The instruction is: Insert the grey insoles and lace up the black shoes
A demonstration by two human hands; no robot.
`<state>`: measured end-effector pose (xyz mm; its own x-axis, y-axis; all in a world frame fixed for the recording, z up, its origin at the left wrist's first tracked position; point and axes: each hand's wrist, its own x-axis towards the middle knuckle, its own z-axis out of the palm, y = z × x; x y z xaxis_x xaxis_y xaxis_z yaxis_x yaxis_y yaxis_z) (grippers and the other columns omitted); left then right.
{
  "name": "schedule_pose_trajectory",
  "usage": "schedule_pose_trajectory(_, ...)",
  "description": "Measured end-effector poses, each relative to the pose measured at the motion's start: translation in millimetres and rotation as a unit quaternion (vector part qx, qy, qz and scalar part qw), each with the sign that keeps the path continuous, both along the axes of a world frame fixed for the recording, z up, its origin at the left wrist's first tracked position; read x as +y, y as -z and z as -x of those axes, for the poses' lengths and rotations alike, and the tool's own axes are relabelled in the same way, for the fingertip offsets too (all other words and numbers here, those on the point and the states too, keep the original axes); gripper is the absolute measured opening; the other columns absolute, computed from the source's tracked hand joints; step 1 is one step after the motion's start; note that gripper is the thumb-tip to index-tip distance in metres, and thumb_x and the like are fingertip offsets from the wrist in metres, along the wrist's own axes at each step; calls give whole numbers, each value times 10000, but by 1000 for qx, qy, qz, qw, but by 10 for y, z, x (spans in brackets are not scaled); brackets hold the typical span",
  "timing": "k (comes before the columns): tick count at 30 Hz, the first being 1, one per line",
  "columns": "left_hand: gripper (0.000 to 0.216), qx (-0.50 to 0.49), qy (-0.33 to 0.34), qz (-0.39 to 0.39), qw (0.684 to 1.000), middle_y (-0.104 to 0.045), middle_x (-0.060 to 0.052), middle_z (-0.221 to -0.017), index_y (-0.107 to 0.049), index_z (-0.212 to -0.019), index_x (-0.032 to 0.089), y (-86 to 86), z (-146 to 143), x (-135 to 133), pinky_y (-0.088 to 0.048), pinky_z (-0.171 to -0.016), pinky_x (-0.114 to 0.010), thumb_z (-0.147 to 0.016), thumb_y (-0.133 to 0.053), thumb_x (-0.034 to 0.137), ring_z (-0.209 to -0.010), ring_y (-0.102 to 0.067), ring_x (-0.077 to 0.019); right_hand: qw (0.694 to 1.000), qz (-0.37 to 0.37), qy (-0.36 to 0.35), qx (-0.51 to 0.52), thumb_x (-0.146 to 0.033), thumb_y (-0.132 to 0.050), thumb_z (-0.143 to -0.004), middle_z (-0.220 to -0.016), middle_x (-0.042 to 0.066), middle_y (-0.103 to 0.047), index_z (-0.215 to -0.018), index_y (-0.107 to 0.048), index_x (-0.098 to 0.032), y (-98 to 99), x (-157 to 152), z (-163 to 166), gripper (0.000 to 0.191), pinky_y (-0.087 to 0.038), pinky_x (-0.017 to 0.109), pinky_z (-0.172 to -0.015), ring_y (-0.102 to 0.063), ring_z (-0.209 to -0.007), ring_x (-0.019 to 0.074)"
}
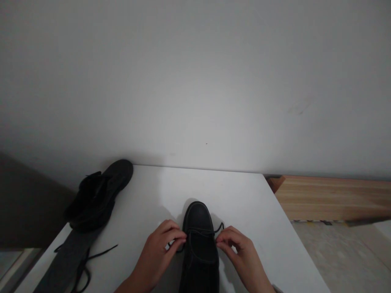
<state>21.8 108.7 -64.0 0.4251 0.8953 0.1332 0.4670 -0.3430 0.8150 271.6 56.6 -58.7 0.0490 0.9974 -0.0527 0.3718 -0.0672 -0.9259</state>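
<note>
A black lace-up shoe (199, 244) stands on the white table (244, 203), toe pointing away from me, at the bottom centre of the view. My left hand (159, 254) is at the shoe's left side, fingers pinched on the black lace (203, 233) near the eyelets. At the shoe's right side my right hand (241, 252) pinches the other end of the lace, which loops up by the fingertips. The lace runs straight across the shoe between both hands.
A second black shoe (97, 195) lies at the table's far left corner, on a dark strip (69, 260) with a loose black lace (88, 260) beside it. A white wall stands behind the table. A wooden surface (330, 197) and pale floor lie to the right.
</note>
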Motion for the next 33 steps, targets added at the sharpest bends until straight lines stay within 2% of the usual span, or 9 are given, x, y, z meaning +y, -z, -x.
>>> schedule_pose_trajectory(4, 193, 10, 12, 38, 999, -725, -31, -888, -753, -887, 228, -9, 4, -26, -521, -774, -256, -916, -575, 159, -839, -684, -177, 999, 26, 13, 25, -270, -674, -828, -761, 32, -680, -775, -716, -196, 32, -34, 15, 101, -511, 270, -662, -653, -712, 193)
schedule_pose_trajectory(7, 181, 15, 4, 52, 999, -734, -25, -893, -723, -919, 222, -62, -5, -55, -514, -787, -262, -934, -545, 197, -838, -682, -177, 999, 29, 18, 25, -374, -657, -864, -781, 54, -711, -837, -713, -184, 28, -70, 36, 200, -553, 289, -694, -694, -725, 210)
schedule_pose_trajectory(12, 209, 9, 3, 125, 992, -708, -31, -935, -605, -1113, 226, -230, -76, -102, -498, -637, -238, -976, -497, 341, -840, -673, -184, 1000, 22, -16, -7, -426, -530, -972, -939, 92, -737, -1007, -669, -180, -145, -139, 106, 285, -574, 301, -802, -725, -866, 216)
schedule_pose_trajectory(16, 327, 14, 23, 108, 994, -677, -36, -965, -529, -1224, 223, -314, -130, -138, -523, -781, -293, -913, -583, 310, -853, -654, -192, 996, -15, -49, -69, -365, -545, -964, -1041, 102, -710, -1174, -614, -192, -264, -197, 163, 281, -571, 323, -845, -705, -950, 225)
schedule_pose_trajectory(19, 273, 26, 54, 92, 994, -637, -49, -1018, -560, -1187, 229, -355, -139, -150, -523, -812, -310, -918, -548, 273, -865, -642, -188, 984, -26, -104, -146, -290, -618, -901, -1139, 122, -651, -1312, -555, -194, -290, -223, 194, 427, -555, 377, -894, -671, -1025, 254)
schedule_pose_trajectory(21, 192, 39, 75, 92, 992, -607, -49, -1014, -602, -1097, 226, -389, -142, -141, -523, -787, -295, -928, -517, 261, -844, -636, -178, 974, -4, -133, -184, -214, -636, -868, -1170, 126, -604, -1322, -556, -198, -308, -227, 216, 461, -543, 394, -913, -650, -1053, 260)
schedule_pose_trajectory(26, 145, 89, 95, 91, 987, -578, -47, -983, -633, -965, 207, -463, -186, -77, -510, -740, -276, -916, -497, 212, -788, -625, -165, 965, 40, -140, -218, -83, -581, -862, -1158, 114, -542, -1205, -606, -190, -377, -228, 267, 361, -529, 374, -912, -630, -1045, 240)
schedule_pose_trajectory(33, 176, 140, 115, 76, 981, -584, -64, -992, -662, -922, 200, -529, -228, -62, -502, -753, -292, -931, -489, 232, -853, -639, -196, 964, 37, -135, -226, -111, -637, -855, -1155, 106, -535, -1184, -615, -196, -401, -240, 290, 341, -528, 386, -912, -626, -1049, 250)
